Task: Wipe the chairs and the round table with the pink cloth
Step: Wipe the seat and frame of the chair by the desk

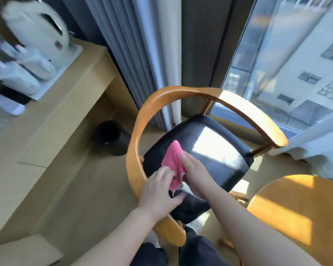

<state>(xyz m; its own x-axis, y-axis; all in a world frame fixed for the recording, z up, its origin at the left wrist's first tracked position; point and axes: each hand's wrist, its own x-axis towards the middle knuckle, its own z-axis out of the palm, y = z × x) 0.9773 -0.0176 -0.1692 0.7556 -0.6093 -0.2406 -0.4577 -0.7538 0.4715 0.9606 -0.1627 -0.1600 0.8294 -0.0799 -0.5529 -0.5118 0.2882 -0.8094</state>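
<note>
A chair with a curved orange wooden back rail (140, 120) and a black padded seat (215, 146) stands below me by the window. The pink cloth (173, 164) hangs just above the seat's near left part, held between both hands. My left hand (158, 191) grips its lower edge with fingers curled. My right hand (195, 173) holds its right side, fingers extended along the cloth. The round wooden table (296, 214) shows at the lower right, partly sunlit.
A black bin (112, 138) stands on the floor left of the chair. A wooden counter (65, 104) at left carries a white kettle (37, 29) and packets on a tray. Grey curtains (142, 54) hang behind the chair; a white sheer curtain (315, 146) drapes by the window at right.
</note>
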